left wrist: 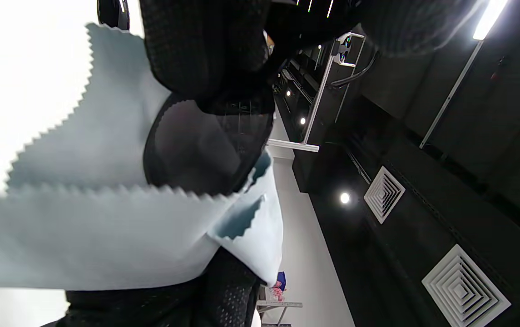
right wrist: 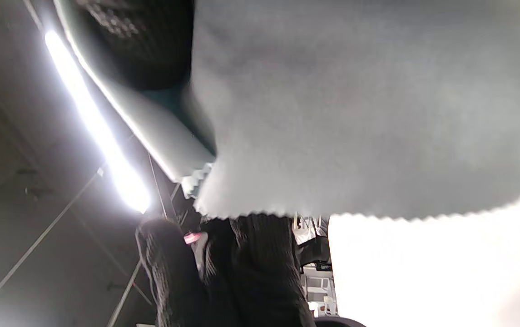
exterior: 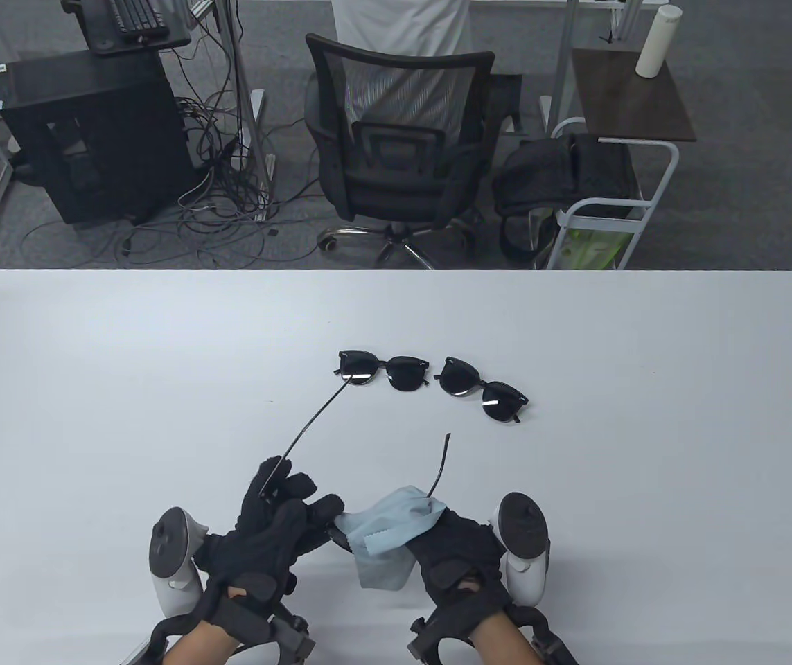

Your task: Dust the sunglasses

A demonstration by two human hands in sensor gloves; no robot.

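Two pairs of sunglasses (exterior: 382,372) (exterior: 484,391) side by side mid-desk (exterior: 91,360). Nearer the front edge, a third pair (exterior: 340,537) held between left hand (exterior: 267,530) and right hand (exterior: 454,547), apparently wrapped in cloth (exterior: 385,537). Behind the desk, a chair (exterior: 399,138).

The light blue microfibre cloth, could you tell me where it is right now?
In the table view, the light blue microfibre cloth is near the bottom centre, between the left hand and right hand, wrapped over the held black sunglasses.

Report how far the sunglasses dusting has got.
Done: cannot tell; nothing shows that any pair is clean. In hand: the left hand holds a third pair, arms open, while the right hand presses the cloth on it. Possibly left: two folded pairs lying on the table.
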